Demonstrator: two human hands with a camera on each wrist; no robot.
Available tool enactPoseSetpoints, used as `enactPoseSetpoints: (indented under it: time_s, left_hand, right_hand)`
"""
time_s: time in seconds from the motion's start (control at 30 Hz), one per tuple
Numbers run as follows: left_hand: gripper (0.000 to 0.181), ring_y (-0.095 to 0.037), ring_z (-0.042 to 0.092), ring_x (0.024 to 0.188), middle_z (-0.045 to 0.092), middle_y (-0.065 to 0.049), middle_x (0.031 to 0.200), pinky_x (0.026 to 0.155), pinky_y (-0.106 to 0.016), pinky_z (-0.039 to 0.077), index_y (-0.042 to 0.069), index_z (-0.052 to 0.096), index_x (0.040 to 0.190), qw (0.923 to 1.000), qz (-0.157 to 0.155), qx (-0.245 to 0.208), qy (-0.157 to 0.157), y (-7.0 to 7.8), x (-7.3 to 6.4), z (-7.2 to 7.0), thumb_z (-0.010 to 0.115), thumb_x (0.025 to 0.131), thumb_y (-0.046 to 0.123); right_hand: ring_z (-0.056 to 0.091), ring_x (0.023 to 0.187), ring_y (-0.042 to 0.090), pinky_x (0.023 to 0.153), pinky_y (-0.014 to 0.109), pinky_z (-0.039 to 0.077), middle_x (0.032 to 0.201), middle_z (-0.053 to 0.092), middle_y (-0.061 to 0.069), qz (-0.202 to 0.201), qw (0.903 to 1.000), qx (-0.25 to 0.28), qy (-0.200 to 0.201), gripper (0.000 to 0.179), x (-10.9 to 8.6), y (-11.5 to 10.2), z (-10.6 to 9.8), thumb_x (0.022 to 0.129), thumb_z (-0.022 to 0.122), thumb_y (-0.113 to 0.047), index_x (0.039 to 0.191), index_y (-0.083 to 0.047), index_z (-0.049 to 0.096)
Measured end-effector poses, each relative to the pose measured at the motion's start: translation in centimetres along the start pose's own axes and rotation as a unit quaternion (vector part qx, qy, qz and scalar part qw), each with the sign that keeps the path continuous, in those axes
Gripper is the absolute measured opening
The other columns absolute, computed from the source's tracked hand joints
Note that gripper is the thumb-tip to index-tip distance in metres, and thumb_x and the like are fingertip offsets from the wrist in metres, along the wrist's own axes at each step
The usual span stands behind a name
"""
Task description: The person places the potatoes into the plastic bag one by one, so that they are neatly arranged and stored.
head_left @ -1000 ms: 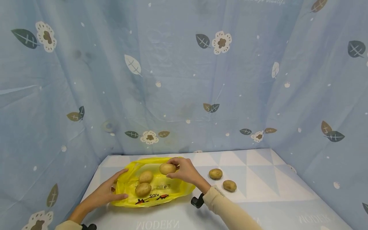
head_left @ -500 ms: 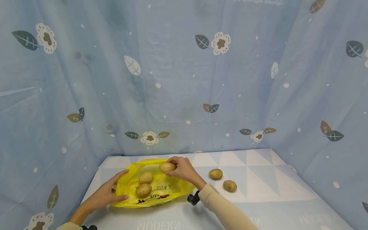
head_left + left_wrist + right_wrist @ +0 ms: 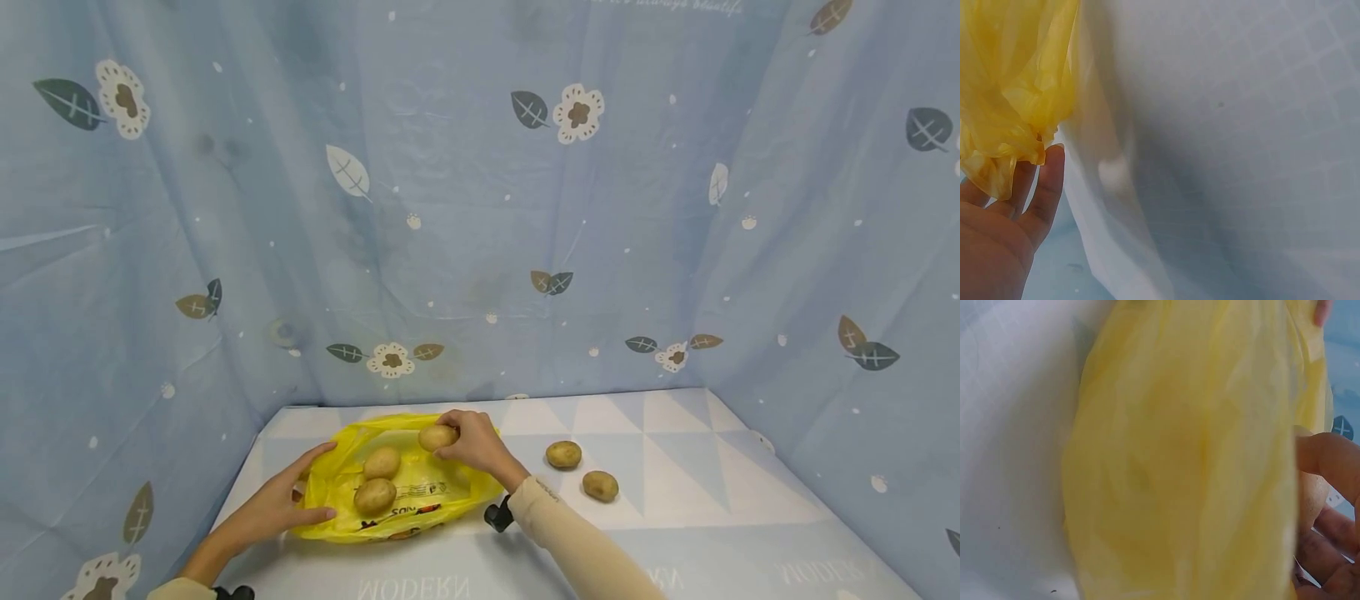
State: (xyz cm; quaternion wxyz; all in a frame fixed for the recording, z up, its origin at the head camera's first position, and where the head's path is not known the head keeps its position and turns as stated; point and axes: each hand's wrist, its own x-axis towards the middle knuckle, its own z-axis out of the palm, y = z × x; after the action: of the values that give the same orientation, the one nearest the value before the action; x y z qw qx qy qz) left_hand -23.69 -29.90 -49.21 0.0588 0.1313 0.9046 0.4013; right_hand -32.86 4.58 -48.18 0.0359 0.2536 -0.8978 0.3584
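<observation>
A yellow plastic bag (image 3: 480,489) lies with its mouth spread towards me in the head view. Two potatoes, the upper potato (image 3: 382,462) and the lower potato (image 3: 375,497), rest inside it. My left hand (image 3: 273,500) touches the bag's left end, thumb and forefinger spread apart over its rim. In the left wrist view, nearly straight fingers (image 3: 1047,190) lie against the crumpled bag. My right hand (image 3: 477,444) pinches a third potato (image 3: 435,437) between thumb and fingers over the bag's right part. In the right wrist view the bag's wall hides much of this potato.
Two more potatoes, one potato (image 3: 563,454) and another potato (image 3: 600,486), lie on the patterned tablecloth (image 3: 675,500) right of the bag. A blue floral curtain (image 3: 480,250) encloses the back and sides.
The right wrist and forearm have shifted slightly left, the right hand still holding its potato over the bag. The left hand, bag and loose potatoes stay in place.
</observation>
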Motion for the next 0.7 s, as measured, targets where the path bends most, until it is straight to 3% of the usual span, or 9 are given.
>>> enactPoseSetpoints:
  time_s: [0.17,0.43,0.7]
  left_hand:
    - [0.097,-0.045,0.04,0.139,0.027,-0.02,0.166,0.087,-0.045,0.049,0.021,0.028,0.162,1.0,0.005,-0.001,0.0,0.2,-0.1,0.0,0.086,0.085,0.036]
    - [0.099,-0.043,0.041,0.138,0.028,-0.022,0.165,0.088,-0.044,0.049,0.021,0.029,0.162,1.0,-0.005,0.002,0.001,0.5,0.0,0.1,0.087,0.084,0.037]
    - [0.098,-0.045,0.04,0.139,0.028,-0.022,0.165,0.089,-0.045,0.048,0.02,0.029,0.162,1.0,0.002,-0.001,0.004,0.6,-0.2,0.0,0.087,0.084,0.036]
  right_hand:
    - [0.063,0.086,0.01,0.078,0.027,0.053,0.103,0.074,-0.002,0.003,0.9999,-0.01,-0.014,0.039,0.2,0.0,0.4,0.08,0.091,-0.018,0.115,-0.011,0.075]
    - [0.066,0.091,0.009,0.082,0.025,0.053,0.106,0.075,-0.001,-0.031,0.998,-0.046,-0.029,0.041,0.4,-0.3,1.3,0.079,0.091,-0.021,0.116,-0.01,0.076]
    - [0.066,0.096,0.012,0.087,0.03,0.052,0.111,0.075,-0.002,-0.012,0.9989,-0.034,-0.031,0.042,0.6,0.5,2.4,0.08,0.091,-0.024,0.118,-0.013,0.076]
